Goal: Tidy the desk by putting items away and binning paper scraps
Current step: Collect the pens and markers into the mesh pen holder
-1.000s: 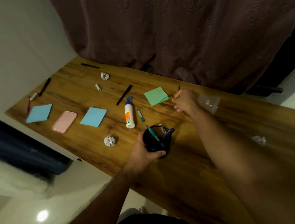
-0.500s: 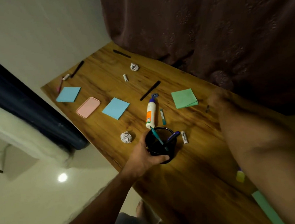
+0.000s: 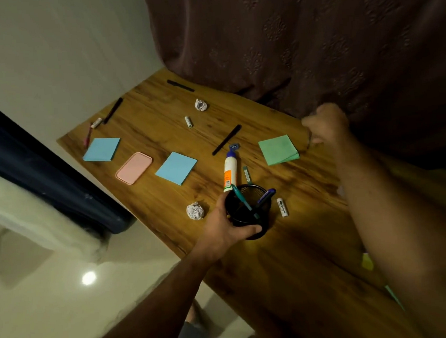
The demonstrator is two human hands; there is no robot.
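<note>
L hand (image 3: 223, 231): grips black mesh pen cup (image 3: 249, 209), near wooden surface (image 3: 290, 257) front edge.
R hand (image 3: 325, 126): curled, contents can't tell, by far edge.

One head-worn camera looks steeply down and forward, close over the wooden desk (image 3: 290, 257), curtain (image 3: 313, 41) beyond.

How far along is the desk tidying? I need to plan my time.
Barely started. Done: two pens stand in the black pen cup. In hand: the left hand grips the cup; the right hand is curled at the desk's far edge. Left: glue bottle, sticky pads, loose pens and paper balls.
</note>
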